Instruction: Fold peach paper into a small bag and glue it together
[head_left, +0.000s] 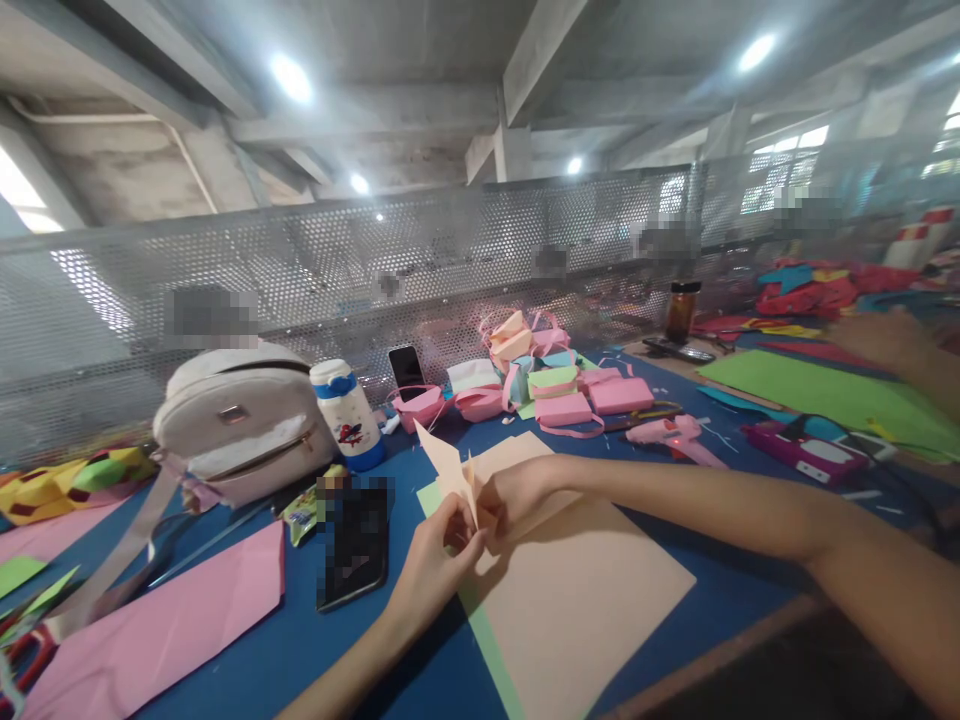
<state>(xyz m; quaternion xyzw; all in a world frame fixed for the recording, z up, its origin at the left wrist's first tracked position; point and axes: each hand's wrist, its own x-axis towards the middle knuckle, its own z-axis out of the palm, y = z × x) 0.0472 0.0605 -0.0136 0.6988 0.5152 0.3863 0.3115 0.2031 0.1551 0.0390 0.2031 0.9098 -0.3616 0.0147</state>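
A folded piece of peach paper (444, 458) stands up between my two hands. My left hand (442, 548) pinches its lower edge, thumb and fingers pressed together. On its right side, my right hand (517, 498) is curled against the same paper, and its fingertips are partly hidden behind the fold. Beneath both hands lies a large flat peach sheet (592, 600), with a green sheet (486, 640) showing along its left edge. Beyond my hands, several small folded paper bags (562, 410) in pink, green and white sit in a cluster.
A pink glue gun (671, 432) lies right of the bags. Left stand a white backpack (247, 425) and a bottle (349, 415), with a dark phone (356, 545) nearer. Red-handled scissors (30, 655) lie far left. Another person's hand (881, 335) is at far right by green sheets (825, 395).
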